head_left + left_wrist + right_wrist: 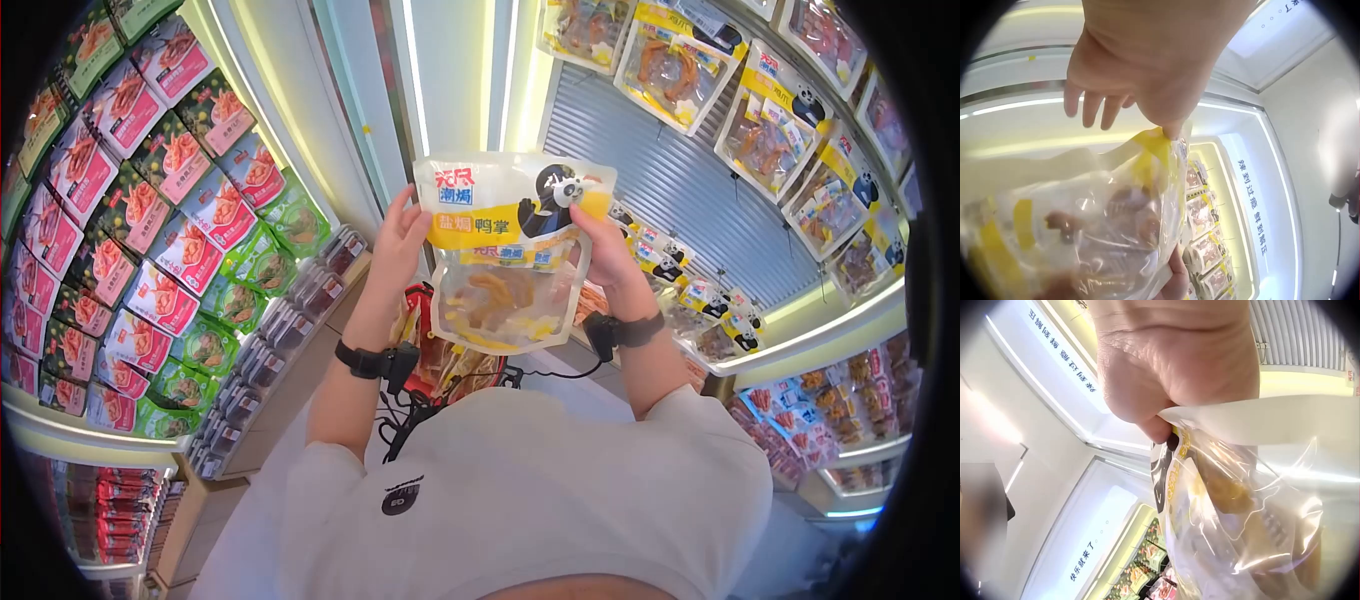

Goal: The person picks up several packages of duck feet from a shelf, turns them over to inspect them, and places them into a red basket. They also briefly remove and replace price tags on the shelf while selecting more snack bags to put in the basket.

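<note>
Left hand [398,243] pinches the pouch [505,255] by its left edge, and right hand [603,252] grips the right edge. I've got the pouch up at chest height, clear of the rack [680,170]. I'd call it picked, but not yet down in the red basket [428,345].

Pouch [510,250], yellow band: 盐焗鸭掌. Wall sign [1088,559]: 快就来了. Other lettering too blurred to read.
</note>
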A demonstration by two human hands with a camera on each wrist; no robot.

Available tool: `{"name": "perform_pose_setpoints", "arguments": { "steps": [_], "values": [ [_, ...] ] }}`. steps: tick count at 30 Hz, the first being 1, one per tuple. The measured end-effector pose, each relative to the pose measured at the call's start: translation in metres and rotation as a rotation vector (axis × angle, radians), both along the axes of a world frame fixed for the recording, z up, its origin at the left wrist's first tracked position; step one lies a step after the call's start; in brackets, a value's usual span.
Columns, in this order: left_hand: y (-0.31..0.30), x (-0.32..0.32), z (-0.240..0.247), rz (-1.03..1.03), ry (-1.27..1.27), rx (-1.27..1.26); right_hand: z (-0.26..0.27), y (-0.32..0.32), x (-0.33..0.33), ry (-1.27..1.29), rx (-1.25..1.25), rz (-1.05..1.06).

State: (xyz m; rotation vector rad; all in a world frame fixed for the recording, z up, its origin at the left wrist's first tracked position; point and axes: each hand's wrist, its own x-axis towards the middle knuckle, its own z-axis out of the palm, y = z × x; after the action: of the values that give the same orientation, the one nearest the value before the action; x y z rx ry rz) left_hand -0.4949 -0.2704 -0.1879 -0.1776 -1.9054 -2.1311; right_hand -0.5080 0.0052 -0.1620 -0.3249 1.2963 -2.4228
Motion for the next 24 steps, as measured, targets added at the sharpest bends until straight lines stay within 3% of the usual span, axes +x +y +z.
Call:
{"name": "perform_pose_setpoints", "arguments": {
  "steps": [1, 3, 5, 6, 7, 8, 9, 11, 13, 15, 16, 19, 21, 24],
  "values": [
    [0.001, 0.001, 0.001, -0.282, -0.116, 0.21, -0.001, 0.003, 0.005, -0.004, 0.007, -0.012],
    [0.005, 0.005, -0.004, -0.39, -0.182, 0.288, 0.002, 0.006, 0.015, 0.008, -0.055, -0.088],
    [0.016, 0.012, -0.005, -0.332, -0.178, 0.089, 0.002, 0.012, 0.022, 0.013, -0.102, -0.086],
    [0.028, 0.018, 0.001, -0.163, -0.127, -0.004, -0.003, 0.016, 0.021, 0.003, -0.074, -0.115],
    [0.032, 0.022, 0.0, -0.18, -0.125, -0.008, -0.005, 0.021, 0.023, -0.005, -0.045, -0.147],
    [0.037, 0.024, 0.001, -0.035, -0.009, -0.199, 0.002, 0.013, 0.03, 0.007, 0.052, -0.308],
    [0.042, 0.025, 0.002, 0.115, 0.113, -0.388, -0.001, 0.015, 0.031, 0.015, 0.048, -0.323],
    [0.049, 0.02, 0.001, 0.207, 0.205, -0.452, -0.009, 0.015, 0.03, 0.185, 0.327, -0.558],
    [0.055, 0.017, 0.003, 0.302, 0.296, -0.52, -0.008, 0.007, 0.032, 0.251, 0.283, -0.669],
    [0.062, 0.011, 0.01, 0.442, 0.387, -0.525, -0.012, 0.006, 0.026, 0.427, 0.486, -0.807],
    [0.063, 0.004, 0.009, 0.442, 0.403, -0.529, -0.012, 0.001, 0.023, 0.374, 0.463, -0.869],
    [0.059, -0.02, -0.006, 0.493, 0.393, -0.638, -0.035, 0.004, 0.0, 0.342, 0.462, -0.883],
    [0.055, -0.028, -0.009, 0.515, 0.221, -0.856, -0.045, 0.005, -0.017, 0.374, 0.443, -0.896],
    [0.041, -0.029, -0.015, 0.505, 0.061, -0.818, -0.049, 0.02, -0.045, 0.342, 0.601, -0.938]
  ]
}}
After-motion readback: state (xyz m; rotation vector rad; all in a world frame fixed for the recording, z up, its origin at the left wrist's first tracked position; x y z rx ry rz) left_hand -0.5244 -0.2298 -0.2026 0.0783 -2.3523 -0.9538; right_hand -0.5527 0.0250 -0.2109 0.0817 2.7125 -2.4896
